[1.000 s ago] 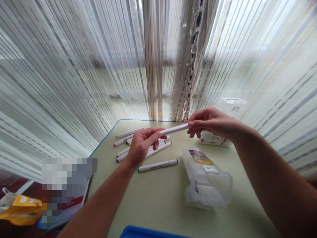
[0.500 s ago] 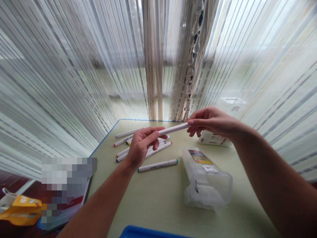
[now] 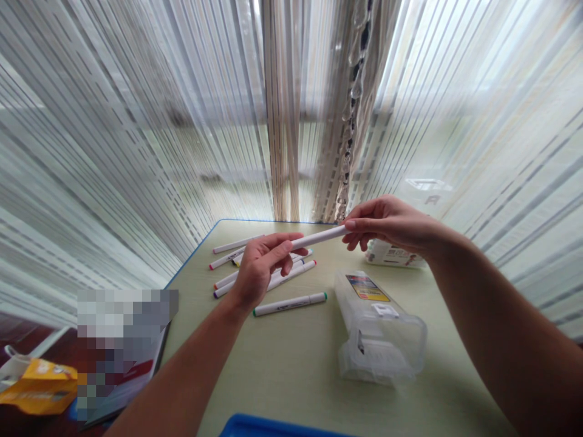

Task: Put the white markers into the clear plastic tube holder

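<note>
Head view: my left grip (image 3: pixel 262 264) is closed round the left end of a white marker (image 3: pixel 319 237), thumb on top and fingers curled under. My right grip (image 3: pixel 392 224) pinches the far-right end between thumb and fingertips, the spare fingers loosely folded below. The marker is in the air over the far middle of the worktop (image 3: pixel 291 370), touching nothing but my two grips and tilted slightly up to the right. I read the two-ended hold as steadying: it stops the barrel rolling or swinging and leaves the middle bare to look at. Both tips are covered by my fingers, so I can't tell its colour. Below the left grip, the loose markers (image 3: pixel 228 258) lie flat in a rough fan at the far left, near-parallel, coloured ends showing; lying flat, they sit put on the surface. A green-ended marker (image 3: pixel 290 304) lies alone, nearer, between that fan and the clear case (image 3: pixel 380 331). The case lies on its side right of centre, label up, apart from both grips; I can't tell what's in it. A small printed packet (image 3: pixel 394 256) sits at the far right, just beyond the right grip. A blue tray edge (image 3: pixel 273 428) shows at the near side, and striped curtains (image 3: pixel 136 152) close in the far sides. A yellow bag (image 3: pixel 39 388) lies off the worktop, near left.
</note>
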`<state>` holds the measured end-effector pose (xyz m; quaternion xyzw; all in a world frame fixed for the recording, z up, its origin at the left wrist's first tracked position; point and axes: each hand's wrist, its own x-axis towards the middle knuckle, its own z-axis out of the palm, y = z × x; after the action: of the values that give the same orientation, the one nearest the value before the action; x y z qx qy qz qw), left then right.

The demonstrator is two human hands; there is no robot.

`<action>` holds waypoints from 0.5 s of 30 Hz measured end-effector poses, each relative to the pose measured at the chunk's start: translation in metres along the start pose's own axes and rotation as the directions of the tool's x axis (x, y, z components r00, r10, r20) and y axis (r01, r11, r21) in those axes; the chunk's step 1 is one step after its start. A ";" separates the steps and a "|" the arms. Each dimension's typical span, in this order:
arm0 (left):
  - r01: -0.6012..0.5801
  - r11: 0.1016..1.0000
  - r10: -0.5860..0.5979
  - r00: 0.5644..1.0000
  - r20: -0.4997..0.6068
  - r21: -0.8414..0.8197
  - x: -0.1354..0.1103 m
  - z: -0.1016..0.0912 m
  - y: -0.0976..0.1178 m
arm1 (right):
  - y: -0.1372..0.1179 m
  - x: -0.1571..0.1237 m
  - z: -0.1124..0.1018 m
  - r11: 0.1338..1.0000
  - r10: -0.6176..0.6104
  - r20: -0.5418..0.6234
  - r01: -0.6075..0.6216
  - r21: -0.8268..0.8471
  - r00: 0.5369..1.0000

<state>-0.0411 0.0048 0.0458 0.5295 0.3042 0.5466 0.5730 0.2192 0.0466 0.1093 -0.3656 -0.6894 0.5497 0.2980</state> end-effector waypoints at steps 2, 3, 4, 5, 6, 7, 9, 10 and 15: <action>0.003 1.000 -0.003 1.000 -0.005 0.004 0.000 0.000 0.000 | 0.000 0.000 0.000 1.000 0.001 0.000 -0.001 -0.002 1.000; 0.003 1.000 -0.003 1.000 -0.007 0.005 0.000 0.000 0.000 | 0.000 0.000 0.001 1.000 0.002 -0.002 -0.002 -0.002 1.000; 0.002 1.000 -0.002 1.000 -0.007 0.006 0.000 0.000 0.000 | -0.001 0.000 0.001 1.000 0.003 -0.005 -0.003 -0.004 1.000; 0.001 1.000 -0.001 1.000 -0.005 0.006 0.000 0.000 0.000 | -0.001 0.000 0.001 1.000 0.002 -0.007 -0.002 -0.006 1.000; 0.000 1.000 0.000 1.000 -0.001 0.006 0.000 0.000 0.000 | 0.000 0.000 0.001 1.000 0.000 -0.009 0.000 -0.006 1.000; -0.001 1.000 0.001 1.000 0.004 0.004 0.000 0.000 0.000 | 0.000 0.000 0.001 1.000 -0.003 -0.009 0.003 -0.005 1.000; -0.006 1.000 0.006 1.000 0.011 0.000 0.000 0.000 0.000 | 0.001 0.000 0.001 1.000 -0.011 -0.010 0.011 0.001 1.000; -0.006 1.000 0.006 1.000 0.012 0.000 0.000 0.000 0.000 | 0.001 0.000 0.000 1.000 -0.014 -0.010 0.014 0.006 1.000; 0.002 1.000 -0.002 1.000 0.000 0.007 0.000 0.000 -0.001 | 0.001 0.000 0.001 1.000 -0.020 -0.022 0.020 0.005 1.000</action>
<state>-0.0412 0.0050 0.0451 0.5313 0.3067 0.5451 0.5715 0.2189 0.0465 0.1081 -0.3639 -0.6884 0.5445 0.3120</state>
